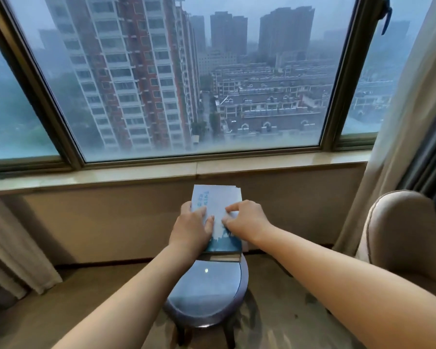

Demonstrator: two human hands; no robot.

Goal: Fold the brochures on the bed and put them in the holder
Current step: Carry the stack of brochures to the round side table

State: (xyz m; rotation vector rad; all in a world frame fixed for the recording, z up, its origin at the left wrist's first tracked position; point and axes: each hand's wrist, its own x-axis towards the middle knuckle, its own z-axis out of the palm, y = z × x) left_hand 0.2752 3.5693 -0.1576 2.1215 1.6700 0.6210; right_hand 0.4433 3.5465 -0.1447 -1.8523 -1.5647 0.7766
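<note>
A stack of folded white-and-blue brochures (218,205) stands upright in a low holder (222,256) at the far edge of a small round glass-topped table (207,290). My left hand (190,229) lies flat against the left front of the front brochure, fingers spread over it. My right hand (244,219) grips the stack's right side, fingertips bent onto the front sheet. The brochures' lower part shows a dark blue picture; blue print runs down the upper left. The holder is mostly hidden behind my hands and the papers.
Behind the table runs a beige wall under a stone window sill (186,172) and a large window. A padded armchair (400,235) stands at the right, with curtains (413,122) behind it and another curtain (8,248) at the left. Carpet surrounds the table.
</note>
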